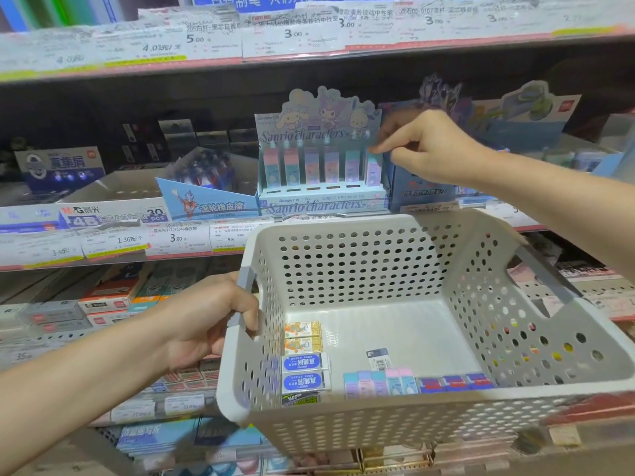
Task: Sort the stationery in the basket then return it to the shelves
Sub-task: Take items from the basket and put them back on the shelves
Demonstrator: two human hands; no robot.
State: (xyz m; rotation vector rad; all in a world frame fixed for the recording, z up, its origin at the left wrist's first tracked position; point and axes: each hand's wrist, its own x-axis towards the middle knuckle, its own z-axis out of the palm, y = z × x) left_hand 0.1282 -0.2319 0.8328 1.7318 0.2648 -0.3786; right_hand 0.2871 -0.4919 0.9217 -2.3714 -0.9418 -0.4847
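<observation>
My left hand grips the grey left handle of a white perforated basket held in front of the shelves. Inside lie two yellow-orange erasers, white-and-blue erasers, a row of pastel erasers, blue-red erasers and a small barcoded pack. My right hand reaches over the basket to a pale blue character display box on the middle shelf. Its fingertips pinch the top of the rightmost pastel eraser standing in the box's slots.
Left of the display stand a blue roller-eraser box and a white eraser carton. A dark blue box sits right behind my right hand. Price labels line the shelf edges. Lower shelves hold more boxed erasers.
</observation>
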